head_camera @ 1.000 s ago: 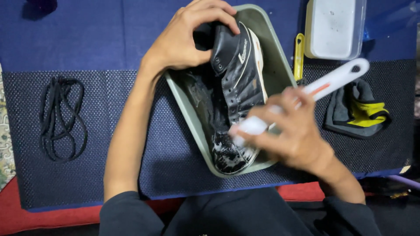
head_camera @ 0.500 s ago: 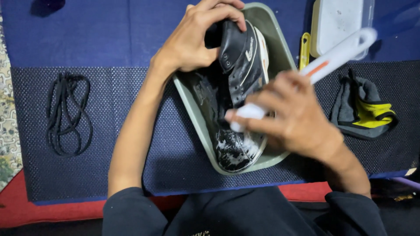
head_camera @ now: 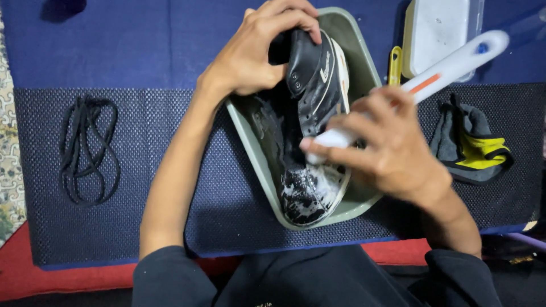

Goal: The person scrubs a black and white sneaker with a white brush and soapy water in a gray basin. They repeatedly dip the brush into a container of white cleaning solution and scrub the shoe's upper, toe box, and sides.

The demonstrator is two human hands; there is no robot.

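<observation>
A black shoe (head_camera: 310,113) with white trim lies in a grey-green tub (head_camera: 250,142), its toe covered in white foam. My left hand (head_camera: 259,51) grips the shoe's heel end at the top of the tub. My right hand (head_camera: 387,145) holds a white brush (head_camera: 449,65) with an orange mark on its handle, the brush head pressed on the shoe's middle. The handle points up to the right.
Black laces (head_camera: 85,150) lie coiled on the dark mesh mat (head_camera: 170,227) at the left. A grey and yellow insole or cloth (head_camera: 475,148) rests at the right. A white lidded box (head_camera: 438,34) and a yellow tool (head_camera: 394,65) sit behind the tub.
My right hand has slid the brush along the shoe, a little up from the toe. The left hand has kept its grip on the heel.
</observation>
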